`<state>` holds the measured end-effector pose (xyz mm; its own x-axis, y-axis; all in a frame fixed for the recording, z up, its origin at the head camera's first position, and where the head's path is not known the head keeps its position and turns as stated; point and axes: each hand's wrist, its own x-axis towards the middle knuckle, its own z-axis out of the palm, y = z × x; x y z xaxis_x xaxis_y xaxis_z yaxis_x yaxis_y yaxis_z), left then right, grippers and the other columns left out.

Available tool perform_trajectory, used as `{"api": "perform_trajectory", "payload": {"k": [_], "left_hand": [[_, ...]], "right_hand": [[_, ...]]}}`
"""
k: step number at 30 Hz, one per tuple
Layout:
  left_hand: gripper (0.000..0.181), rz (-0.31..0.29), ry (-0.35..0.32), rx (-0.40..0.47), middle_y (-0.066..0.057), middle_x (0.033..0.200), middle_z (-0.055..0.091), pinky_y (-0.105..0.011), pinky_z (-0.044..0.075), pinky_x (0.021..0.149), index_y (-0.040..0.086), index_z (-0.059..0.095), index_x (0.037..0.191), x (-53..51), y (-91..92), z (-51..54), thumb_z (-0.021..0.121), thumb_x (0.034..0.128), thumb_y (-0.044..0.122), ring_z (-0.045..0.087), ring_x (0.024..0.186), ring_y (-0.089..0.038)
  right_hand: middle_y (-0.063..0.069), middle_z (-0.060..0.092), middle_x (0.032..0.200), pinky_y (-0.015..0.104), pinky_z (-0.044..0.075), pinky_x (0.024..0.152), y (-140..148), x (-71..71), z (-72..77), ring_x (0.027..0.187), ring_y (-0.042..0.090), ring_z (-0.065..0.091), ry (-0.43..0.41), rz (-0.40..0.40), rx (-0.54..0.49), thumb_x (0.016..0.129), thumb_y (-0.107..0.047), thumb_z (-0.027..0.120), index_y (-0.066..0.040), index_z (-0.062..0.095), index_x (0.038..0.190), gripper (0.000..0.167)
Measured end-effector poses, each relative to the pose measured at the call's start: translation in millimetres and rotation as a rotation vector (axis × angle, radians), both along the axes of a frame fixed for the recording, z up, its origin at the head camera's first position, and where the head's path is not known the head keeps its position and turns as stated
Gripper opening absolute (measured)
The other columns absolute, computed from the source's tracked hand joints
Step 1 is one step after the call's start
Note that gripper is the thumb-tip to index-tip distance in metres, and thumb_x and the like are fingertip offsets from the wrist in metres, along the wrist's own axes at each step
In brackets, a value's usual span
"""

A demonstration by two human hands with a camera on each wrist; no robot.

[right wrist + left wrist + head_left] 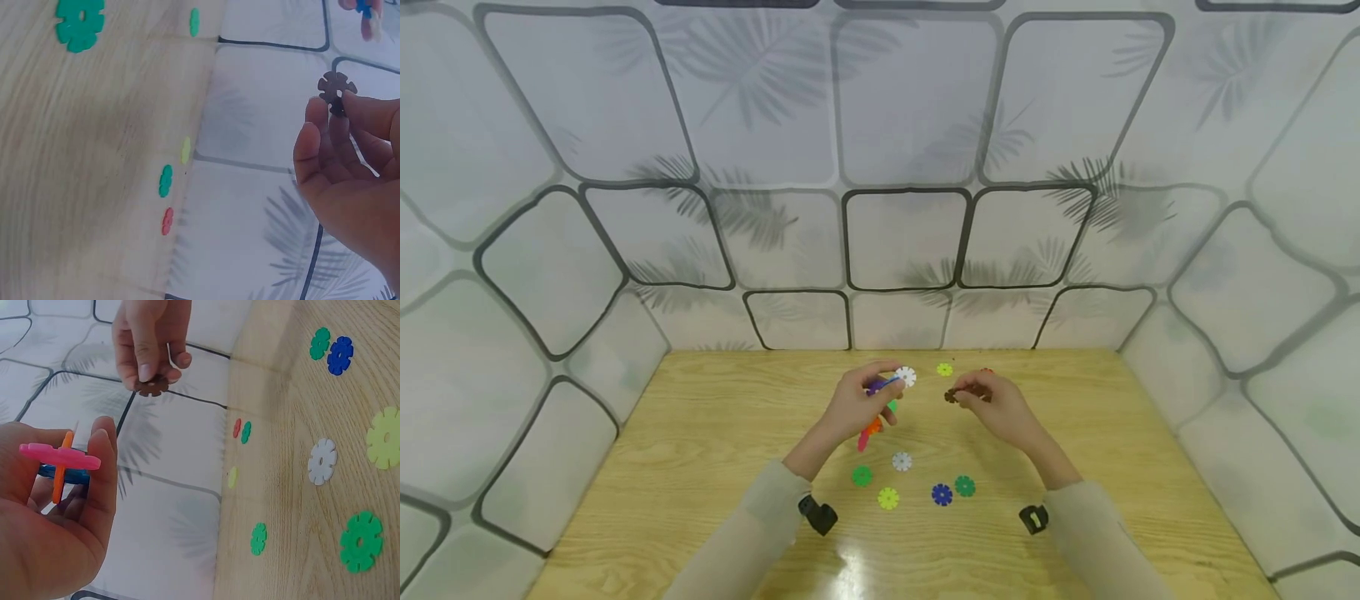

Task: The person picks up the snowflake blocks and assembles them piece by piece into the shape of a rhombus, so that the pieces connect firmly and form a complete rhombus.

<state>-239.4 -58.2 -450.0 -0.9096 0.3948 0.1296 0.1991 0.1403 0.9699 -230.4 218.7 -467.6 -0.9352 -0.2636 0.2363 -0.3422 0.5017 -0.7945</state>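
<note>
Left hand: raised above the table, thumb and fingers curled in a narrow grip round a cluster of notched discs. Pink disc and orange disc cross at slots on its near side; blue disc lies behind them, purple disc is partly under the fingers, and joined white disc shows at the fingertips. Inner joints hidden; seating cannot be told. Risk: a tight squeeze or sideways push could twist a shallow slot and shed an outer disc, white or pink most likely.

Below, on the table: bright green disc, lime disc, loose white disc, dark blue disc, dark green disc. All lie flat; a thin edge may be awkward to pick up, and a dropped piece could knock them about.

Brown disc: in the air, well apart from the cluster, pinched near its rim by thumb and fingertips of the right hand. Small hold; under an off-line push it would probably pivot or slip. Fingertips may also cover the needed notch, causing misalignment.
</note>
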Motion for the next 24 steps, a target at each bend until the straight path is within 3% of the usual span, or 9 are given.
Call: {"api": "perform_trajectory", "payload": {"k": [4, 8, 14, 16, 24], "left_hand": [[0.040, -0.002, 0.003, -0.003, -0.031, 0.108, 0.071, -0.027, 0.059, 0.053, 0.005, 0.062, 0.145, 0.1, 0.0, 0.1, 0.065, 0.1062, 0.017, 0.071, 0.059, -0.029], [0.040, -0.006, 0.008, -0.009, -0.033, 0.109, 0.071, -0.026, 0.058, 0.051, 0.003, 0.062, 0.144, -0.1, 0.3, 0.0, 0.065, 0.1061, 0.016, 0.067, 0.054, -0.016], [0.040, -0.001, 0.011, -0.021, -0.029, 0.106, 0.073, -0.027, 0.056, 0.049, 0.005, 0.063, 0.143, 0.4, 0.7, 0.7, 0.066, 0.1057, 0.017, 0.068, 0.059, -0.043], [0.040, -0.003, 0.006, -0.019, -0.029, 0.106, 0.072, -0.027, 0.056, 0.049, 0.005, 0.063, 0.143, 0.5, 1.2, 1.0, 0.066, 0.1057, 0.017, 0.067, 0.060, -0.045], [0.040, -0.011, -0.013, -0.014, -0.020, 0.100, 0.074, -0.026, 0.055, 0.048, 0.004, 0.063, 0.144, 0.5, 2.3, 0.8, 0.066, 0.1058, 0.018, 0.061, 0.050, -0.012]], "right_hand": [[0.015, 0.075, 0.108, 0.026, 0.062, 0.077, -3.6, -2.9, 4.2, 0.090, 0.010, 0.071, 0.005, 0.022, -0.035, 0.102, -0.006, 0.068, -0.002, 0.071, 0.113, 0.012], [0.016, 0.075, 0.108, 0.023, 0.061, 0.077, -7.8, -5.2, 8.7, 0.092, 0.014, 0.073, 0.001, 0.034, -0.054, 0.103, -0.007, 0.068, -0.002, 0.071, 0.114, 0.012], [0.018, 0.076, 0.103, 0.022, 0.058, 0.073, -15.0, -8.0, 16.0, 0.087, 0.008, 0.070, 0.013, 0.053, -0.074, 0.105, -0.008, 0.065, -0.003, 0.069, 0.111, 0.009], [0.019, 0.076, 0.100, 0.022, 0.059, 0.072, -17.4, -8.7, 17.9, 0.085, 0.004, 0.069, 0.028, 0.064, -0.090, 0.104, -0.007, 0.065, -0.001, 0.069, 0.109, 0.008], [0.017, 0.075, 0.100, 0.029, 0.061, 0.075, -26.2, -10.8, 24.1, 0.084, 0.004, 0.069, 0.024, 0.072, -0.103, 0.105, -0.007, 0.065, -0.002, 0.068, 0.109, 0.008]]}}
